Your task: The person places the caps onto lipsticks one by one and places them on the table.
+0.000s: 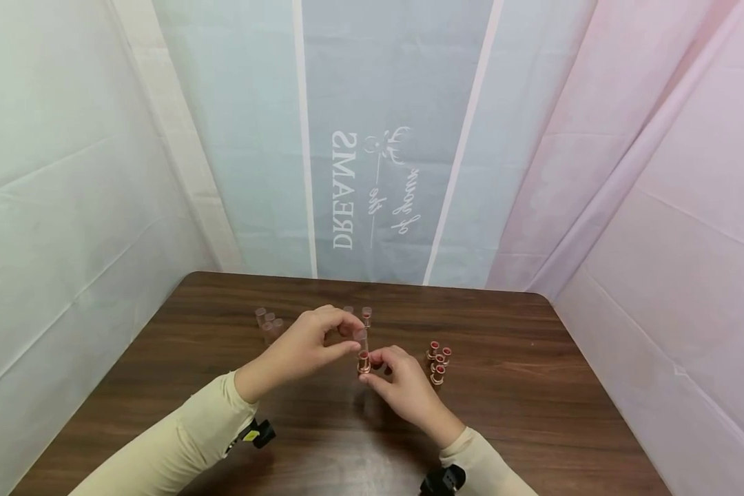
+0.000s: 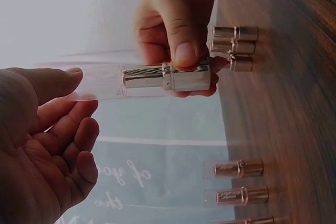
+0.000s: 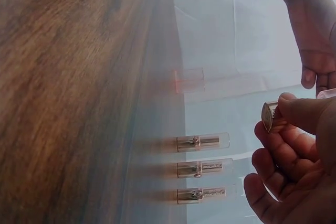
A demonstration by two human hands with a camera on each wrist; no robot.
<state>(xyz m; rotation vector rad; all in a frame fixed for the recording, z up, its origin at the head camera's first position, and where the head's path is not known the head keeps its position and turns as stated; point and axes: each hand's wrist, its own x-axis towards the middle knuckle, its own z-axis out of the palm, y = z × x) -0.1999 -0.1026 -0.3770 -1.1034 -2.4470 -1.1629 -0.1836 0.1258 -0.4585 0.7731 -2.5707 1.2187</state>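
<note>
Keep the lipstick [image 2: 144, 77] upright above the table [image 1: 533, 427], between both hands: the right hand [image 1: 406, 386] pinches its gold base, and the left hand [image 1: 310, 341] pinches the clear cap [image 2: 100, 82] near its upper end, thumb against fingers. The cap lines up with the narrow barrel and seems to overlap it; whether it is fully seated cannot be told. Fitting the cap appears to be the step in hand: steady the base, keep both parts on one axis, and press straight down. Tilting could scrape the lipstick's top or jam the rim.
</note>
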